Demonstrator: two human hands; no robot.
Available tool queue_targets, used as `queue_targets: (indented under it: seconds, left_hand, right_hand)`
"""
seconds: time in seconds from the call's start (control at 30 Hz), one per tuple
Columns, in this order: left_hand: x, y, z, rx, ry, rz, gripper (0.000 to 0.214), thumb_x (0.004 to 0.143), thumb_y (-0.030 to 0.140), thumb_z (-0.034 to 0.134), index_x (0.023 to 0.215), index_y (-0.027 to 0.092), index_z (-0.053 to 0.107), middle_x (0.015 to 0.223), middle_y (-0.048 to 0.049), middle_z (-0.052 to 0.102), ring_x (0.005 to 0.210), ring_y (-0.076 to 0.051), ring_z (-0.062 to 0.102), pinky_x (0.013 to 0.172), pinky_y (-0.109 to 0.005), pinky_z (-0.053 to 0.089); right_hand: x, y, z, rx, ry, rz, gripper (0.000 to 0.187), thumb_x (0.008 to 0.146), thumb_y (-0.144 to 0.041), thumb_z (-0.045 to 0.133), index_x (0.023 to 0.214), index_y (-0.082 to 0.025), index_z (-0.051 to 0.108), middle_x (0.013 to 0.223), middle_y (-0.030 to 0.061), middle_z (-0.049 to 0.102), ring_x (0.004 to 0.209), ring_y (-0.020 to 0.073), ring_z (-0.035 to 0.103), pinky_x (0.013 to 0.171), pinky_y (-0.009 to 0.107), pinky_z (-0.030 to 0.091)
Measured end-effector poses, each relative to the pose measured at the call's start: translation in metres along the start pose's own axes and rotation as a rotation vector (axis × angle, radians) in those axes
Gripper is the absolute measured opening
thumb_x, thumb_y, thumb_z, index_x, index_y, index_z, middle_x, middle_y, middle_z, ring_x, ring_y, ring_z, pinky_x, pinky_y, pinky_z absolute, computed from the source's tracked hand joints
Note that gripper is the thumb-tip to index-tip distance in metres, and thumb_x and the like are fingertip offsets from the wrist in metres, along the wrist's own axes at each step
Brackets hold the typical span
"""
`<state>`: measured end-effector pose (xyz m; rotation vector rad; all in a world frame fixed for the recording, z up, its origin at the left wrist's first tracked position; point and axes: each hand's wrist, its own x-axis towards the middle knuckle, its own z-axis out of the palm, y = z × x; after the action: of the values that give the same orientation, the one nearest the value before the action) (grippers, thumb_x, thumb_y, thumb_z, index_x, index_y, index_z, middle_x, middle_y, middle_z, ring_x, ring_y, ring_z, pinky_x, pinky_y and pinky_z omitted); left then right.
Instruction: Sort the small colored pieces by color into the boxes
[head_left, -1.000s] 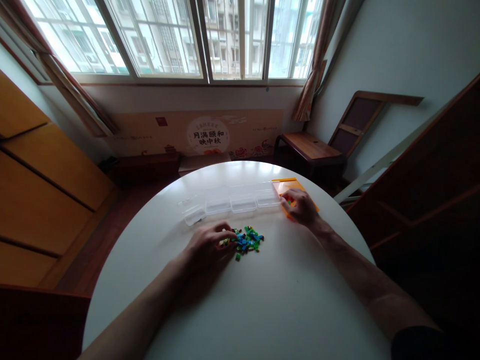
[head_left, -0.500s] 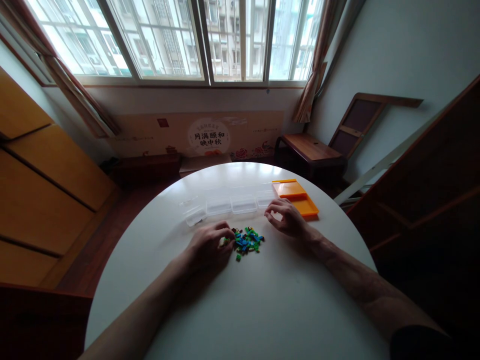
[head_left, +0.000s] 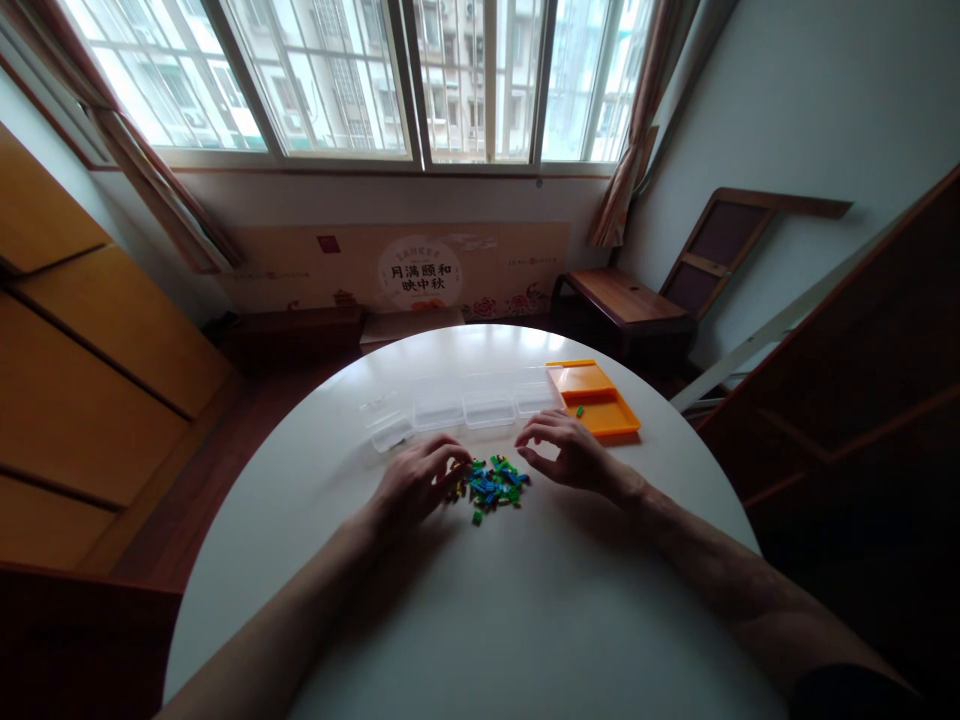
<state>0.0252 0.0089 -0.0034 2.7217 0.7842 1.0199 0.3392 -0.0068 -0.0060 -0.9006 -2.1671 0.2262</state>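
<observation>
A small heap of toy building bricks [head_left: 491,485], mostly blue and green with some yellow and dark ones, lies on the white table. My left hand [head_left: 420,475] is at the heap's left edge, fingers curved and apart from the thumb, fingertips over the nearest bricks. To the right of the heap, my right hand [head_left: 566,450] hovers with thumb and fingers spread and nothing visible between them. Behind it is an orange tray [head_left: 626,420], in which one green brick [head_left: 580,411] lies. A loose green brick [head_left: 477,518] sits just in front of the heap.
Clear plastic compartment boxes [head_left: 491,412] stand in a row behind the heap, reaching the orange tray. The round white table [head_left: 517,620] has its far edge toward the window. Beyond it are a wooden chair [head_left: 622,295] and a printed cardboard panel [head_left: 292,260].
A green brick now lies in the orange tray. My right hand has moved slightly left and nearer the heap, its fingers spread wider. My left hand's fingers have straightened a little.
</observation>
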Motion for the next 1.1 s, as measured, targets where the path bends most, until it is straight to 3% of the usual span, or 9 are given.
queue_targets:
  seconds: [0.27, 0.43, 0.6, 0.8, 0.97, 1.1]
  left_hand:
    - [0.005, 0.012, 0.010, -0.011, 0.031, 0.045, 0.013, 0.112, 0.028, 0.064, 0.107, 0.021, 0.073, 0.094, -0.0029, 0.081, 0.080, -0.015, 0.075, 0.074, -0.026, 0.054]
    - [0.007, 0.018, 0.017, 0.010, 0.075, 0.098, 0.009, 0.110, 0.027, 0.068, 0.107, 0.022, 0.075, 0.095, -0.0018, 0.084, 0.079, -0.015, 0.076, 0.075, -0.028, 0.054]
    - [0.008, 0.019, 0.012, -0.013, 0.093, 0.107, 0.009, 0.110, 0.027, 0.068, 0.109, 0.022, 0.076, 0.099, -0.0024, 0.085, 0.080, -0.016, 0.077, 0.076, -0.028, 0.056]
    - [-0.003, 0.013, -0.001, -0.025, 0.020, 0.053, 0.016, 0.107, 0.025, 0.067, 0.093, 0.021, 0.074, 0.084, -0.0016, 0.077, 0.069, -0.013, 0.067, 0.068, -0.025, 0.051]
    - [-0.010, 0.010, -0.006, -0.070, -0.035, 0.072, 0.014, 0.100, 0.024, 0.068, 0.088, 0.021, 0.072, 0.078, 0.0003, 0.071, 0.065, -0.012, 0.062, 0.062, -0.024, 0.046]
    - [-0.009, 0.012, -0.005, -0.109, -0.064, 0.102, 0.009, 0.095, 0.026, 0.071, 0.087, 0.022, 0.071, 0.078, 0.0008, 0.069, 0.065, -0.013, 0.060, 0.063, -0.026, 0.046]
  right_hand:
    - [0.000, -0.012, 0.019, 0.010, -0.062, -0.071, 0.020, 0.106, -0.045, 0.075, 0.106, -0.025, 0.074, 0.091, 0.0017, 0.079, 0.083, 0.0198, 0.073, 0.087, 0.036, 0.054]
    - [0.000, -0.010, 0.019, 0.022, -0.097, -0.137, 0.018, 0.111, -0.038, 0.068, 0.100, -0.026, 0.074, 0.092, 0.0017, 0.080, 0.086, 0.0198, 0.074, 0.093, 0.038, 0.053]
    - [0.003, -0.012, 0.014, 0.036, -0.065, -0.109, 0.015, 0.109, -0.033, 0.068, 0.097, -0.026, 0.073, 0.089, 0.0014, 0.078, 0.082, 0.0201, 0.071, 0.091, 0.038, 0.053]
    - [-0.001, 0.017, -0.016, -0.141, 0.154, 0.134, 0.019, 0.104, -0.028, 0.064, 0.085, -0.024, 0.063, 0.078, 0.0012, 0.067, 0.075, 0.0211, 0.062, 0.085, 0.037, 0.048]
    - [-0.012, 0.056, -0.041, -0.337, 0.222, 0.336, 0.020, 0.095, -0.029, 0.061, 0.078, -0.024, 0.053, 0.073, 0.0006, 0.060, 0.072, 0.0213, 0.059, 0.086, 0.037, 0.046]
    - [-0.018, 0.068, -0.044, -0.452, 0.234, 0.505, 0.021, 0.089, -0.033, 0.064, 0.074, -0.024, 0.053, 0.071, 0.0006, 0.061, 0.072, 0.0216, 0.059, 0.084, 0.037, 0.044]
